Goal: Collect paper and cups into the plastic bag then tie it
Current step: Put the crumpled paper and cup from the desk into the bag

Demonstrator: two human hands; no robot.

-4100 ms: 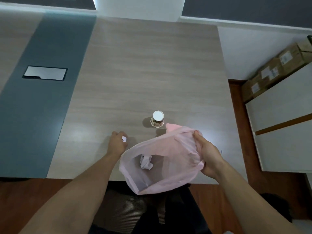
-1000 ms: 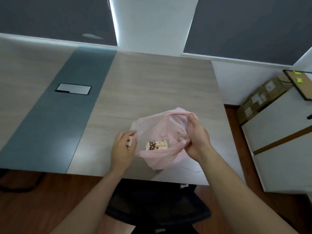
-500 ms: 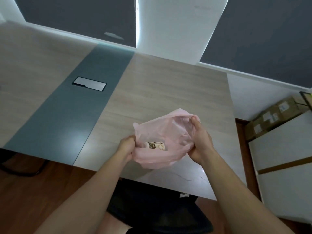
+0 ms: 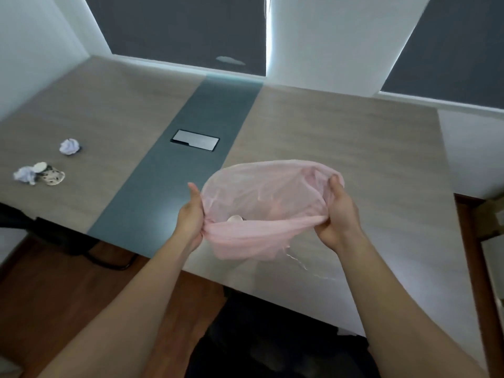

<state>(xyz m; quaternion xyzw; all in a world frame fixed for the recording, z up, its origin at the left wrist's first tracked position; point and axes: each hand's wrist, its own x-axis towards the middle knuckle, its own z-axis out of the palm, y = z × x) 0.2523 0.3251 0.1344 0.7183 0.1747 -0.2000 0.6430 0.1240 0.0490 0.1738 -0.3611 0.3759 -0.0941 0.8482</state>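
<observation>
Plastic of the pink bag point(image 4: 261, 203) veils nearly all that lies inside. Only a pale shape point(image 4: 235, 219) shows over the near rim, between the two hands, and it is too blurred to name.

The left hand point(image 4: 191, 216) grips the bag's left edge, thumb pointing up along the outside, its fingers hidden behind the bunched film. The right hand point(image 4: 336, 214) holds the opposite edge, thumb on the rim and fingers curled round the gathered plastic below. The mouth of the bag is stretched wide between them. Its bottom sags toward the near edge of the table point(image 4: 341, 137); whether it rests on the top cannot be told.

Far out to the left of the left hand, well apart from the bag, a paper ball point(image 4: 69, 146) lies on the table. Nearer, a second paper ball point(image 4: 25, 174) lies just beside a patterned cup point(image 4: 51, 174) on its side.

The table is pale wood grain with a grey strip point(image 4: 191, 173) running away past the left hand, and a silver plate point(image 4: 195, 139) is set into the strip beyond that hand. Dark blinds point(image 4: 185, 25) and white wall close the far side. Brown floor point(image 4: 41, 282) shows under the left forearm. A black chair point(image 4: 272, 336) below both arms is cut off by the bottom edge, and a cardboard box point(image 4: 491, 216) right of the right hand is cut off at the side.
</observation>
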